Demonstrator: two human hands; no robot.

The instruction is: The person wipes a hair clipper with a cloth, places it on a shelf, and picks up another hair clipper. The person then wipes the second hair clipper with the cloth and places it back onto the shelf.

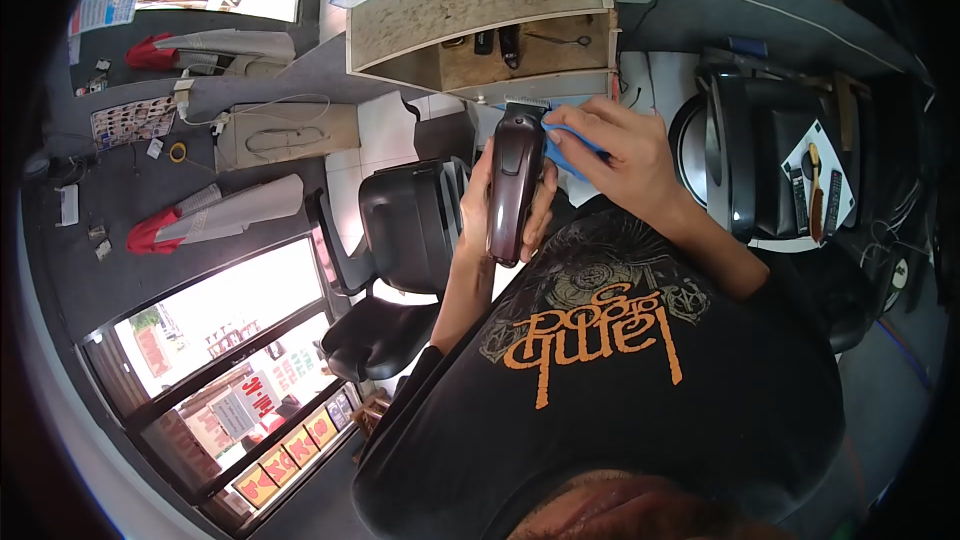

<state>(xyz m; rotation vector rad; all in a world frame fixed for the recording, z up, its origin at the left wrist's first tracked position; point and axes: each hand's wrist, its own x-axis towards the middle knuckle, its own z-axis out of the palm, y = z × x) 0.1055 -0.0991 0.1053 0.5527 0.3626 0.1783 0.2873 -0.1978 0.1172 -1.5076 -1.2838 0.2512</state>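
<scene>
A dark maroon hair clipper (517, 185) stands nearly upright before my chest, its metal blade end pointing away from me. My left hand (476, 205) is wrapped round the clipper's body from below, with fingertips showing along its right side. My right hand (622, 148) pinches a blue cloth (578, 132) between thumb and fingers beside the clipper's blade end. Part of the cloth is hidden behind the clipper and my fingers. Whether the cloth touches the blade, I cannot tell.
Ahead is a worn wooden counter (440, 0) with an open shelf (545, 65) holding scissors and small dark items. A black chair (405, 225) stands left. To the right, another black seat (770, 140) bears a white sheet (833, 190) with combs and a brush.
</scene>
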